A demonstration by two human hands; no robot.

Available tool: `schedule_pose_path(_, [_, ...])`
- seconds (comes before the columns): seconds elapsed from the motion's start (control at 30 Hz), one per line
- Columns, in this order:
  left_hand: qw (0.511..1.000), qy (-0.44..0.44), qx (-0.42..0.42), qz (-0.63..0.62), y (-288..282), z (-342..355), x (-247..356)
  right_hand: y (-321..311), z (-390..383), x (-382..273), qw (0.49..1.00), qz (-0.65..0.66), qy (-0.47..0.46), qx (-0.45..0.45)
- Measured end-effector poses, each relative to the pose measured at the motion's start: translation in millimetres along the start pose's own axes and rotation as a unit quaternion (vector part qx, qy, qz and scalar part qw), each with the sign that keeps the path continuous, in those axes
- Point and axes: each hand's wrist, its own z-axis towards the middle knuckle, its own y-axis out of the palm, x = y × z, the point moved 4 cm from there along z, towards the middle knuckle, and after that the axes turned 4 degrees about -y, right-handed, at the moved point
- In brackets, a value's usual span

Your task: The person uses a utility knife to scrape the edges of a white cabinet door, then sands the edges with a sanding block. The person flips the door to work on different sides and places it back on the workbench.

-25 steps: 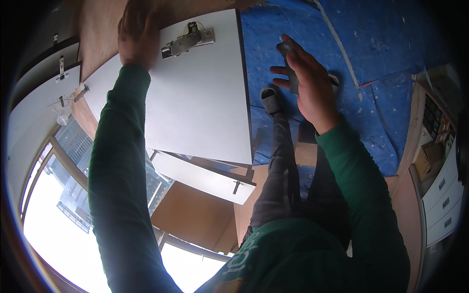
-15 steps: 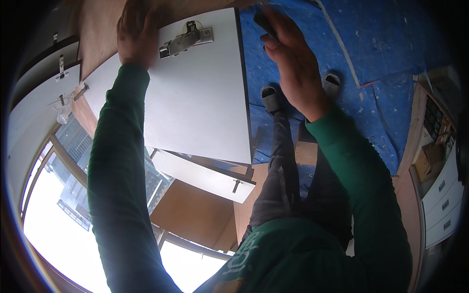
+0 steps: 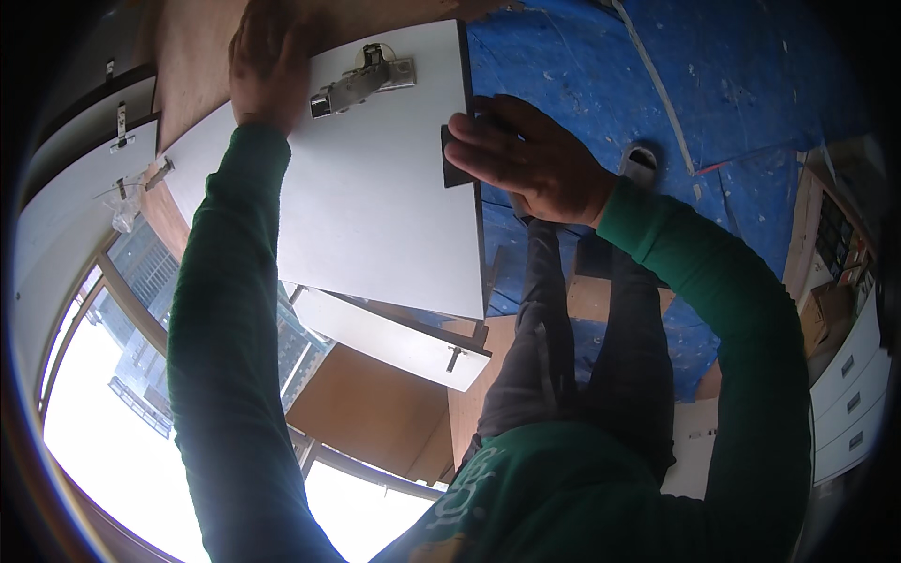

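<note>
Head view looks down on a bright window (image 3: pixel 103 375) at the left and a floor under blue sheeting (image 3: pixel 751 103) at the right. Between them a white cabinet door panel (image 3: pixel 375 206) is held up, a metal hinge (image 3: pixel 361 80) near its top edge. The left hand (image 3: pixel 272 61) grips the panel's top edge beside the hinge. The right hand (image 3: pixel 526 159) lies flat at the panel's right edge, fingers over a small dark piece (image 3: pixel 455 159). A second white panel (image 3: pixel 394 338) lies below.
</note>
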Motion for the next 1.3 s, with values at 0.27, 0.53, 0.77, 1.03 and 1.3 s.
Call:
schedule_pose_path(0.27, [0.975, 0.152, -0.004, 0.160, -4.3, -2.9, -16.0, 21.9, -17.3, -22.5, 0.996, 0.064, 0.045, 0.035])
schedule_pose_path(0.53, [0.992, -0.112, -0.050, -0.040, 10.7, 2.6, 8.4, -18.3, 29.4, 30.6, 0.997, -0.078, 0.005, 0.028])
schedule_pose_path(0.77, [0.981, 0.107, -0.019, 0.163, 2.6, -11.9, -13.1, 29.4, -49.9, -63.1, 0.984, 0.165, 0.048, -0.052])
schedule_pose_path(1.03, [0.988, 0.081, -0.033, 0.126, 3.9, -12.1, -19.7, 13.2, -3.8, -25.4, 0.995, 0.040, 0.092, 0.003])
schedule_pose_path(1.3, [0.887, -0.256, -0.041, -0.383, 6.3, -11.3, 27.4, 12.5, -30.8, -54.2, 0.993, 0.074, 0.028, -0.090])
